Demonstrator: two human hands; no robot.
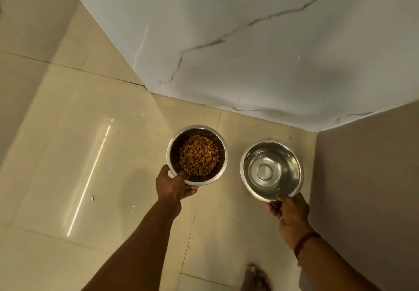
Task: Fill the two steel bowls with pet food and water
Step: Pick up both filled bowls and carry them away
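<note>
I hold two round steel bowls out over a tiled floor. The left bowl (pixel 174 152) holds a heap of brown pet food pellets (pixel 199 158). My left hand (pixel 173 185) grips its near rim, thumb over the edge. The right bowl (pixel 272 170) holds clear water. My right hand (pixel 291 217) pinches its near rim, and a red thread is tied at that wrist.
A white marble-look wall (pixel 249 41) rises just beyond the bowls and meets a plain grey-brown panel (pixel 367 177) on the right, forming a corner. Glossy beige floor tiles (pixel 90 154) spread out to the left. A bare foot (pixel 256 277) shows at the bottom.
</note>
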